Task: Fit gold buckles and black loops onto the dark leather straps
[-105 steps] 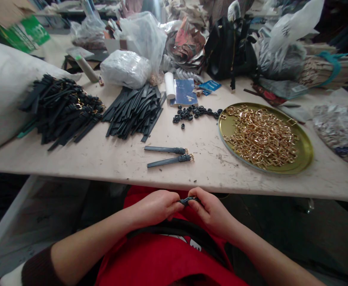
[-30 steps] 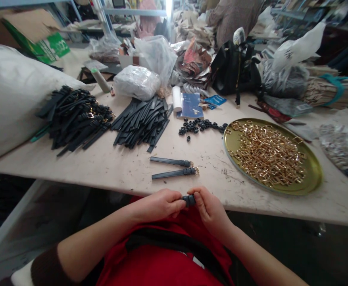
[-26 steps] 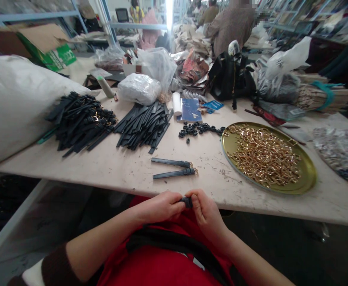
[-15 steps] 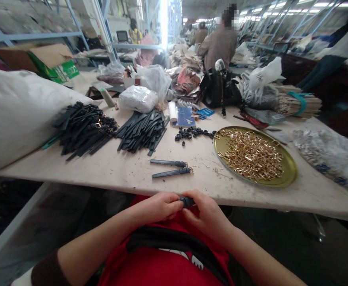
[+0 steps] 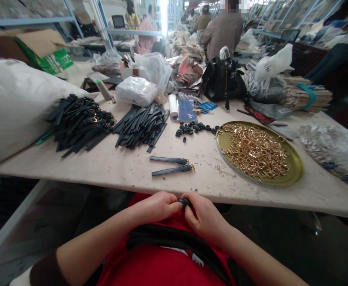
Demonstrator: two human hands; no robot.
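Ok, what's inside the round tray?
A heap of small gold-coloured metal buckles fills much of the round tray, with bare tray floor showing along its right side. The heap's lower layers and the floor beneath are covered, so I can't tell what lies there.

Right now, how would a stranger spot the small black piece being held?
Find the near edge of the pale table. There, the left hand and right hand pinch the small black piece between them. Unlike the two buckled straps lying nearby, it's held.
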